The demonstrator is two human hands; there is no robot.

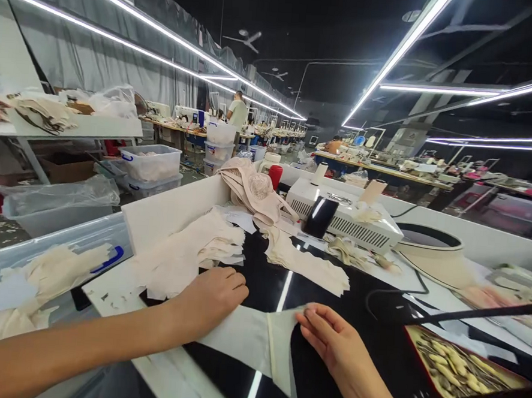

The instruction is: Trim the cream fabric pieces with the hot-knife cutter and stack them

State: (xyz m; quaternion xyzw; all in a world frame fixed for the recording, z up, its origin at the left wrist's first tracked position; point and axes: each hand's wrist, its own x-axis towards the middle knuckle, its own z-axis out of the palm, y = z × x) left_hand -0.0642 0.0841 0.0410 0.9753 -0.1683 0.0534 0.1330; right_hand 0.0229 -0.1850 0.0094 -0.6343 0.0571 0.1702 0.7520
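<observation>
A thin, whitish fabric piece [244, 337] lies over the glossy black tabletop [324, 352], with a narrow cream strip across it near its right end. My left hand [215, 298] rests on its upper left edge, fingers curled together and fingertips hidden. At the upper right corner, my right hand [330, 335] pinches the same piece between thumb and fingers. Beyond my left hand is a stack of cream fabric pieces [191, 248]. Another layered pile of cream pieces [305, 262] lies farther back, in front of beige bra pieces [253, 189].
A dark phone [320, 217] leans against a white vented machine [346, 213]. Thread cones, including a red cone [275, 177], stand behind. At right are a round cream container [429, 251], a black cable and a tray of peanuts and seeds [458, 364]. A plastic bin [119, 238] sits left.
</observation>
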